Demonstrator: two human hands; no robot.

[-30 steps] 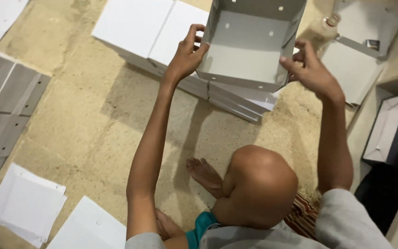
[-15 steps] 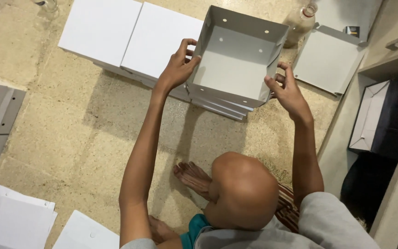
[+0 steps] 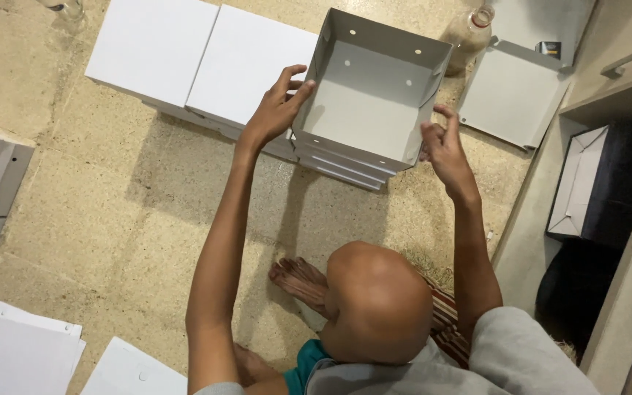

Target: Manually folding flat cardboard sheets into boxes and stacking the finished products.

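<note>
Nearest the camera, white sheets (image 3: 20, 355) lie loose on the floor (image 3: 111, 219) beside the seated person. Farther out, the left hand (image 3: 276, 110) is closed on the left wall of a folded grey box (image 3: 371, 91), thumb outside, steadying it. The right hand (image 3: 444, 146) is open, fingers spread just beside the right wall, apparently not touching. The box rests atop a stack of grey pieces (image 3: 341, 164). Beyond lie two flat white panels (image 3: 199, 58) and a bottle (image 3: 469, 33).
</note>
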